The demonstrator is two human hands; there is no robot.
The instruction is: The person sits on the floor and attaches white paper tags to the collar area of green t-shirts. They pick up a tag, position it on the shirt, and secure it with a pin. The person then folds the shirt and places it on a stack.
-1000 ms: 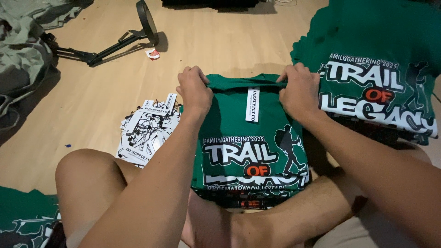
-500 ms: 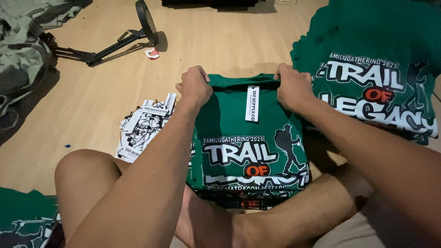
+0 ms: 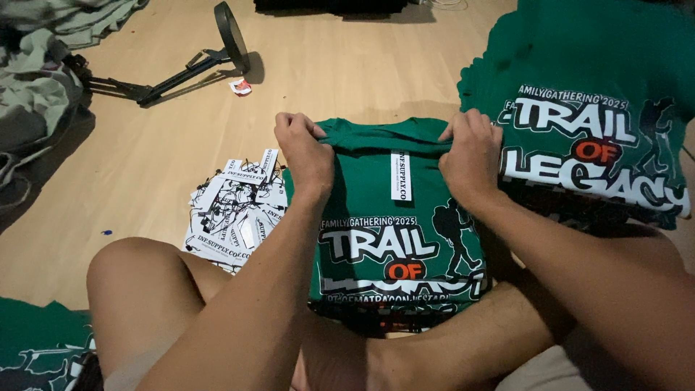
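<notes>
A folded green T-shirt (image 3: pixel 376 210) with a white and orange print and a white hang tag (image 3: pixel 400 176) lies on top of a small stack in front of my crossed legs. My left hand (image 3: pixel 304 148) pinches the shirt's far left edge near the collar. At the far right edge, my right hand (image 3: pixel 469 156) grips the same shirt. Both hands are closed on the fabric, with the tag lying between them.
A tall pile of folded green printed shirts (image 3: pixel 601 108) stands at the right. A heap of loose white paper tags (image 3: pixel 232 213) lies on the wooden floor at the left. A black stand (image 3: pixel 181 69) and camouflage cloth (image 3: pixel 36 94) lie at the far left.
Both hands have drawn slightly closer together along the shirt's far edge, keeping hold of the fabric. The shirt and tag lie much as before.
</notes>
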